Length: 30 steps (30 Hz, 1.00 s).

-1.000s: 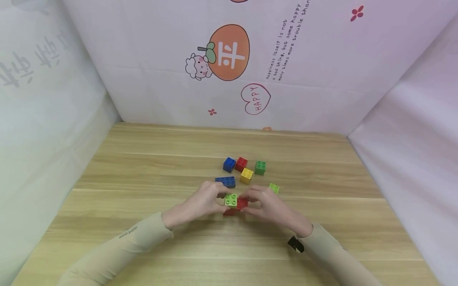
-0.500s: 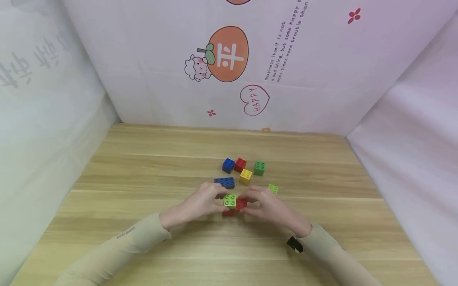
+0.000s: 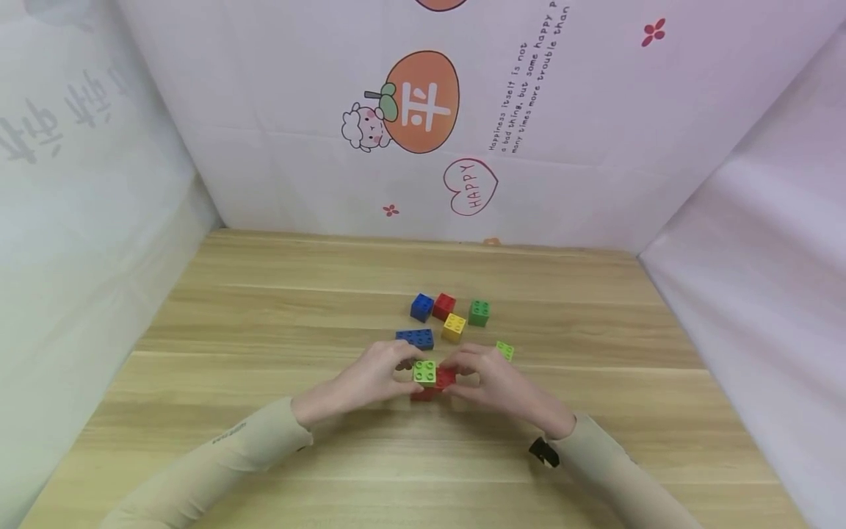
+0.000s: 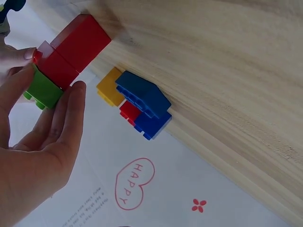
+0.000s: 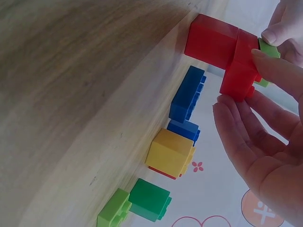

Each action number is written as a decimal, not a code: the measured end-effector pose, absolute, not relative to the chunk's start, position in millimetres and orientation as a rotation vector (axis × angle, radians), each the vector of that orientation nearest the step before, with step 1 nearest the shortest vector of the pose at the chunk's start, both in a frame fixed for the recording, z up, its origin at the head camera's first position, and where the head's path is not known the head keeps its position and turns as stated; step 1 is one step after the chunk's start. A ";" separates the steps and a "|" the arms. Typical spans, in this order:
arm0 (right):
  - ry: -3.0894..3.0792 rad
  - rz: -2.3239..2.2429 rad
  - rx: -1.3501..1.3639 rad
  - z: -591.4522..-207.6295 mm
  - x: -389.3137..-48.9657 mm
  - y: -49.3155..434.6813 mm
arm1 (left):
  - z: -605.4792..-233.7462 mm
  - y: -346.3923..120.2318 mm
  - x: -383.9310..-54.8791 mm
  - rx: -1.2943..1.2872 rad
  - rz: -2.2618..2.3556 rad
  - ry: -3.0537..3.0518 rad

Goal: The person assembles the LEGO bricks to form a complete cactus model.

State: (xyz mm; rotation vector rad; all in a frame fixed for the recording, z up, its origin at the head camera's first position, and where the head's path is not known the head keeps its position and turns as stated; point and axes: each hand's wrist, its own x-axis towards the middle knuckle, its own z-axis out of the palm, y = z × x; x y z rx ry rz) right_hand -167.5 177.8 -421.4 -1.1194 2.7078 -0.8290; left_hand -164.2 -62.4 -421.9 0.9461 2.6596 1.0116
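Note:
A small stack of toy building bricks stands between my hands on the wooden table. At its base is a red block (image 5: pixel 212 42), and a longer red brick (image 5: pixel 240 66) sits across it, jutting out to the right. On the left end of that brick sits a light green block (image 3: pixel 424 372), studs up. My left hand (image 3: pixel 375 373) pinches the light green block between thumb and fingers. With thumb and fingertips, my right hand (image 3: pixel 497 380) grips the overhanging end of the longer red brick.
Beyond the hands lie a long blue brick (image 3: pixel 416 338), a small blue block (image 3: pixel 421 307), a red cube (image 3: pixel 445 306), a yellow block (image 3: pixel 454 327) and a green block (image 3: pixel 479 313). Another light green brick (image 3: pixel 505 350) lies just past the right hand. White printed cloth walls surround the table.

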 end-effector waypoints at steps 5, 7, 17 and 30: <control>2.705 -0.820 -1.137 -421.6 -167.6 177.4 | -422.6 -64.2 -164.1 0.950 1.019 2.653; 2.709 -0.818 -1.137 -421.6 -167.4 177.3 | -422.3 -65.2 -164.0 0.936 1.027 2.644; 2.725 -0.815 -1.146 -422.9 -167.9 178.1 | -418.8 -72.0 -166.3 0.903 1.061 2.616; 2.720 -0.806 -1.090 -421.9 -167.6 177.4 | -415.2 -90.8 -187.4 0.955 1.041 2.724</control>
